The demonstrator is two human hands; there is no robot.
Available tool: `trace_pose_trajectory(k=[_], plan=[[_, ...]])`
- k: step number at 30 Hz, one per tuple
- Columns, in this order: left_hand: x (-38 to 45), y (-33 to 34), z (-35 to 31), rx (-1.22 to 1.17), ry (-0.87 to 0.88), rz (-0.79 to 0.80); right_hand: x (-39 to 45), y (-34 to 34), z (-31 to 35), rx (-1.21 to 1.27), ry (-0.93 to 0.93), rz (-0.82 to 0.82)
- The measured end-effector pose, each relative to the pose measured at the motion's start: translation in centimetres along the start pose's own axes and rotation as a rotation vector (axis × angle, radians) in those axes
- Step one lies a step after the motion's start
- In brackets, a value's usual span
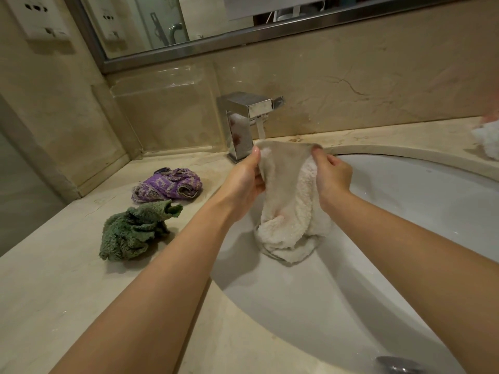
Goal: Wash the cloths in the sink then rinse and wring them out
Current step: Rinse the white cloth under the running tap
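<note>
A white fluffy cloth (290,209) hangs over the white sink (421,211), stretched at its top edge between both hands. My left hand (247,179) pinches its left corner and my right hand (330,174) pinches its right corner. Water runs from the square chrome tap (248,117) onto the cloth's top edge. The cloth's lower end bunches against the basin wall. A crumpled green cloth (132,233) and a purple patterned cloth (167,188) lie on the counter to the left of the sink.
The beige marble counter (54,287) surrounds the basin. Another white cloth (488,139) lies at the far right on the counter. The drain plug (399,365) shows at the bottom edge. A mirror (189,20) and wall sockets (40,17) are behind.
</note>
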State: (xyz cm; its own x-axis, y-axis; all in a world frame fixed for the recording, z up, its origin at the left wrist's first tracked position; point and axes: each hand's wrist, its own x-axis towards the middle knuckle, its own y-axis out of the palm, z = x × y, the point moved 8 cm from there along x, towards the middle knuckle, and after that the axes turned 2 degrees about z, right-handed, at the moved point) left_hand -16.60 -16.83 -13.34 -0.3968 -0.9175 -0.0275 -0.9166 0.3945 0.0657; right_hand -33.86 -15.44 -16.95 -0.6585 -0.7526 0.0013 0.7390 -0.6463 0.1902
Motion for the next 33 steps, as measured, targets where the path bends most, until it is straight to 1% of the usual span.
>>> trace_pose_trajectory(k=[3, 6, 10, 14, 16, 19, 20, 21, 23, 25, 26, 28, 31, 33], plan=[[0.3, -1.1, 0.1, -0.039, 0.008, -0.103, -0.1, 0.3, 0.0, -0.012, -0.002, 0.038], [0.2, -2.1, 0.3, -0.052, -0.023, -0.190, -0.1, 0.8, 0.1, -0.027, -0.008, 0.076], [0.2, -2.8, 0.3, -0.041, -0.035, -0.247, 0.1, 1.3, 0.3, -0.032, -0.006, 0.107], [0.2, -3.0, 0.2, -0.040, -0.028, -0.272, 0.6, 1.4, 0.3, -0.024, 0.003, 0.112], [0.1, -3.5, 0.1, -0.043, -0.011, -0.322, 0.7, 1.7, 0.1, -0.020, 0.008, 0.127], [0.3, -4.6, 0.3, -0.054, 0.001, -0.386, 0.5, 2.6, 0.0, -0.007, 0.020, 0.210], [0.3, -4.6, 0.3, -0.068, 0.000, -0.383, 0.3, 3.0, 0.0, -0.014, 0.024, 0.244], [0.2, -4.3, 0.2, -0.054, -0.007, -0.348, 0.0, 3.3, 0.0, -0.022, 0.029, 0.276], [0.2, -3.3, 0.2, 0.060, -0.044, -0.248, -0.6, 4.0, 0.2, -0.026, 0.023, 0.321], [0.0, -2.8, 0.6, 0.186, -0.050, -0.194, -0.9, 4.7, 0.5, -0.033, -0.005, 0.352], [0.0, -2.8, 0.7, 0.225, -0.044, -0.192, -1.1, 5.0, 0.7, -0.050, -0.014, 0.363], [-0.1, -3.2, 0.8, 0.252, -0.020, -0.242, -1.3, 5.2, 1.0, -0.085, -0.047, 0.376], [-0.2, -3.9, 0.3, 0.220, 0.024, -0.328, -1.3, 4.9, 1.5, -0.197, -0.139, 0.354], [-0.2, -4.0, 0.0, 0.204, 0.029, -0.343, -1.4, 4.6, 1.9, -0.285, -0.194, 0.340]])
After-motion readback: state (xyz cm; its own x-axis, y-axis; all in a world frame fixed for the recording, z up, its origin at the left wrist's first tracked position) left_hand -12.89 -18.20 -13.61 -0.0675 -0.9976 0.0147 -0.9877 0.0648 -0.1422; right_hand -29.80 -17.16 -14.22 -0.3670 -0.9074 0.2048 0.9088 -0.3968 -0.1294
